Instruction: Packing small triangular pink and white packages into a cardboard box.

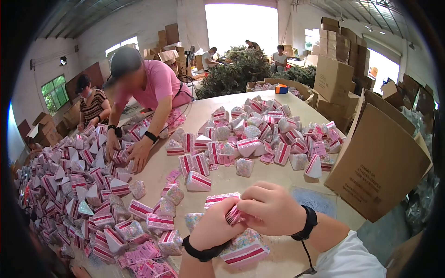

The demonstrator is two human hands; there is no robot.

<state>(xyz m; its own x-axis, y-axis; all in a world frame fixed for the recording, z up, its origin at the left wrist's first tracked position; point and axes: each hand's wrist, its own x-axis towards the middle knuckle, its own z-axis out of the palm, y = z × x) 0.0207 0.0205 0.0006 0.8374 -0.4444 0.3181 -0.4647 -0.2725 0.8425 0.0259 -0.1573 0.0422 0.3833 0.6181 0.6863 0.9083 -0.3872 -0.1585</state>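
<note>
My left hand [214, 225] is closed around a small bundle of pink cards [234, 215], seen edge-on. My right hand [272, 208] pinches at the top of the same bundle, its fingertips partly hidden behind the knuckles. Just beyond my hands sits a toy cake slice [221, 199], white with a pink glitter stripe. A larger slice with a speckled top [244, 249] lies under my wrists, touching the table [287, 250]. Another speckled piece [192, 220] shows beside my left hand.
A huge heap of cake slices [99, 185] covers the left side, where a person in pink [160, 88] reaches in. A second heap [259, 129] lies across the table. Loose pink cards [141, 259] lie lower left. An open cardboard box [380, 162] stands at right.
</note>
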